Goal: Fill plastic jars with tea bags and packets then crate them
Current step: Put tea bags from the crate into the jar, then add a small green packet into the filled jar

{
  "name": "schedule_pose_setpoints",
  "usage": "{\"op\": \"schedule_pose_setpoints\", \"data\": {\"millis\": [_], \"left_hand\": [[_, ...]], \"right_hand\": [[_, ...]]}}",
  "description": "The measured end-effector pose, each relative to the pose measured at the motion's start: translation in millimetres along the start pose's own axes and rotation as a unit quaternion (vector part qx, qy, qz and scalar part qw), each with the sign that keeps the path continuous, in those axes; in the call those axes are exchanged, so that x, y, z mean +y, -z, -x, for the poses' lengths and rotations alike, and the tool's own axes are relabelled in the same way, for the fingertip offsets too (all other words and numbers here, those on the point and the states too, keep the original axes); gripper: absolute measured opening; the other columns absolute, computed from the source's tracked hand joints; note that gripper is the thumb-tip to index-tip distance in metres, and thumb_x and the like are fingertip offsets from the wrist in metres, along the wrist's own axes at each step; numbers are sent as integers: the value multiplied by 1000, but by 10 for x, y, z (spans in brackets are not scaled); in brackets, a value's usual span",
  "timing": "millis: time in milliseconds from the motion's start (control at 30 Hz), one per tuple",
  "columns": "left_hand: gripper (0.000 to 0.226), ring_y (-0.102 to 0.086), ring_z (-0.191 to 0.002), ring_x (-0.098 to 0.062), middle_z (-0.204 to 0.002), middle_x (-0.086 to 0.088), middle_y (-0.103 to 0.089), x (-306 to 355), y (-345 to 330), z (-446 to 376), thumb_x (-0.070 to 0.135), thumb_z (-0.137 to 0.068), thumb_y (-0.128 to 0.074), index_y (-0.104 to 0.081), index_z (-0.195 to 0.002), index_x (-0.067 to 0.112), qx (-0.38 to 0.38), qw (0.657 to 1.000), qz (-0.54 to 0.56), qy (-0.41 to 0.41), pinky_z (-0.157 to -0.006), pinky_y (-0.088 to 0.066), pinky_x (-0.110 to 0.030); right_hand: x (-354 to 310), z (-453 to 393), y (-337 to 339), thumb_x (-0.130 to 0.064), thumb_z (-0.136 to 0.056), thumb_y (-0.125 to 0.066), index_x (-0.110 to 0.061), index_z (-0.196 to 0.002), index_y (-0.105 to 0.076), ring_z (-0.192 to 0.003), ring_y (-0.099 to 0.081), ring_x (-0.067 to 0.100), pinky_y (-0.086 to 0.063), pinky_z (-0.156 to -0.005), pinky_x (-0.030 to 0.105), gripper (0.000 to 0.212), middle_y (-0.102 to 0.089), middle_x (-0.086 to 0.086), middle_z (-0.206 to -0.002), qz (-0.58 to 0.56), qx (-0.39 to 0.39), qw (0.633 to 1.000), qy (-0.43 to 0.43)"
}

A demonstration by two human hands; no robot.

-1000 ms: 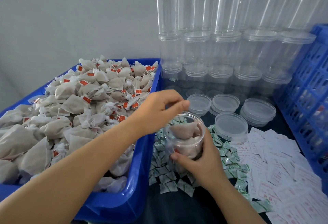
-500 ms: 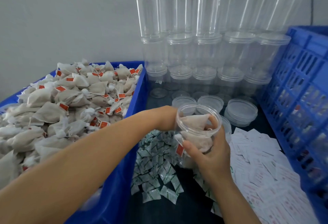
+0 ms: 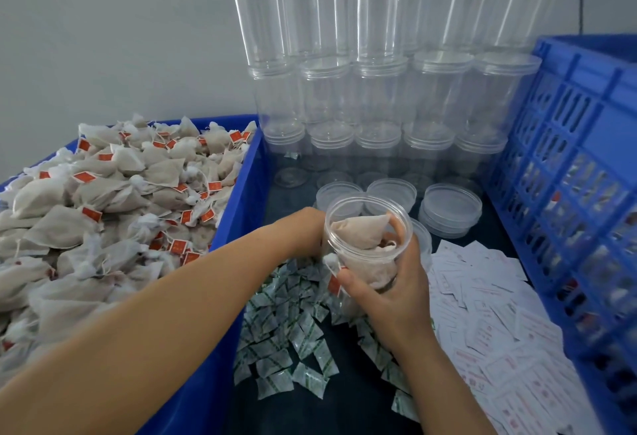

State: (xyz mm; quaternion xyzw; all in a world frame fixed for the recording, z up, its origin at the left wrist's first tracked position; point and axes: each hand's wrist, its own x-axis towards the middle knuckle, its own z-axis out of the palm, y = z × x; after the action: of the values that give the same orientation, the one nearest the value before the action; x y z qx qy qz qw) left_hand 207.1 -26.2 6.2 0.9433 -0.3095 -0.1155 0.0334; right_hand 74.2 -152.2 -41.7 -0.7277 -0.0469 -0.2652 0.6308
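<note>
We grip the jar [image 3: 367, 241] in the right hand [image 3: 389, 293], tilted left for loading; the left hand [image 3: 303, 233], fingers hidden, reaches toward packets [image 3: 293, 324] on the counter [image 3: 344, 407].

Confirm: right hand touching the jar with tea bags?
Touching. Head view shows the right hand wrapped round the jar, thumb pressed on its front wall.

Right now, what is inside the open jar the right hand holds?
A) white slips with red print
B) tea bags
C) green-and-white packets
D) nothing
B: the jar, held in the right hand, shows beige tea bags through its open mouth and clear wall; the green-and-white packets and white slips lie on the table.
</note>
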Motion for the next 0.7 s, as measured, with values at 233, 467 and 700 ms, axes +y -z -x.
{"op": "schedule_pose_setpoints", "data": {"millis": [233, 467, 700], "left_hand": [[10, -57, -78, -14, -93, -2, -67, -61, 185, 98, 16, -86, -64, -69, -94, 12, 62, 998, -13, 8, -77, -50, -29], [8, -59, -77, -1, -85, 8, -66, -75, 585, 482, 17, -83, -71, -69, -91, 19, 179, 971, 150, 42, -75, -47, -16], [12, -65, -69, -4, -75, 4, -69, 149, 820, 940, 16, -78, -76, -65, -81, 17, 306, 884, 352, 30, -67, -52, -12]], "right_hand": [[16, 3, -19, -56, -62, -83, -62, -127, -40, -112, -58, -11, -47, -80, 5, 78, -56, -36, -123, -11, 6, 1000, -9], [31, 15, -41, -62, -61, -79, -61, -125, -41, -111, -59, -8, -52, -81, 11, 74, -58, -34, -121, -7, -7, 1000, -27], [-6, 44, -91, -66, -57, -76, -74, -117, -36, -109, -59, -10, -50, -77, 10, 73, -55, -39, -120, 9, -40, 999, -32]]}}
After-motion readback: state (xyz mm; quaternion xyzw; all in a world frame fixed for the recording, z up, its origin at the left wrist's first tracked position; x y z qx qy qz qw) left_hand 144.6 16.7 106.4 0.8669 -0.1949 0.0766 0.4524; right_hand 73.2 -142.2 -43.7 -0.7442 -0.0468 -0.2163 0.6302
